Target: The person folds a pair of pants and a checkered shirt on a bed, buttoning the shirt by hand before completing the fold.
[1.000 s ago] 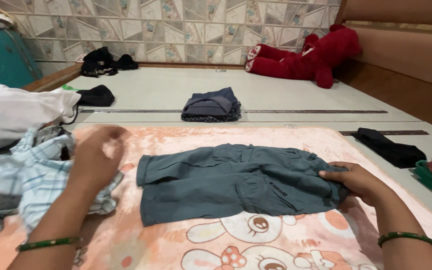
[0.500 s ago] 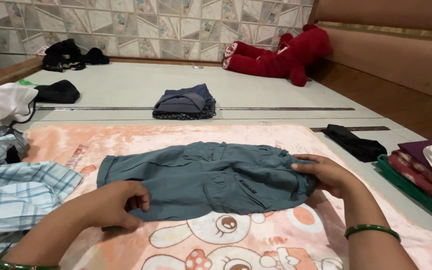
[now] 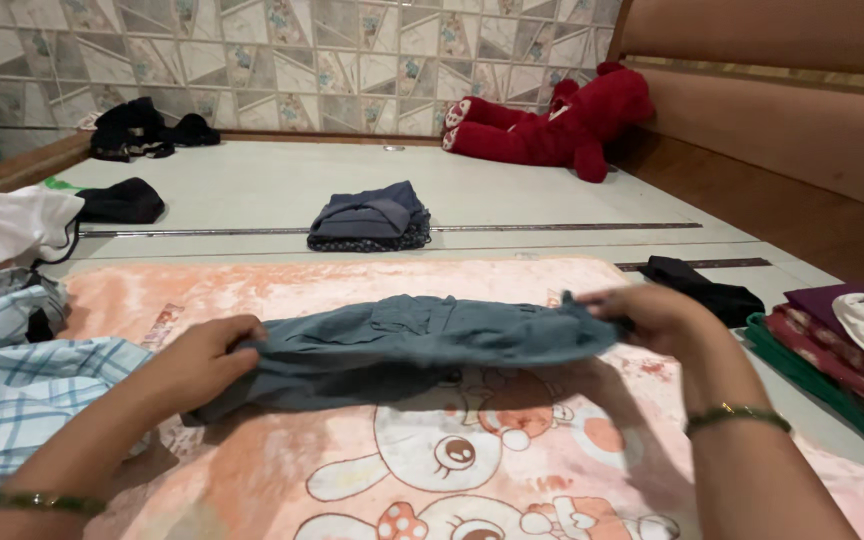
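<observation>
Grey-blue cargo shorts (image 3: 402, 345) hang stretched between your two hands, lifted just above a peach blanket (image 3: 352, 480) printed with cartoon rabbits. Your left hand (image 3: 197, 365) is closed on the left end, fingers pinching the cloth. Your right hand (image 3: 652, 315) is closed on the right end. A plaid shirt (image 3: 12, 390) lies to the near left. A folded pile (image 3: 370, 217) sits farther off, and a red plush toy (image 3: 552, 120) lies at the far wall.

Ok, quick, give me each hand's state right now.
Left hand: closed on the leg end of the grey-blue cargo shorts.
Right hand: closed on the shorts' waist end, lifting it off the pink blanket.
</observation>
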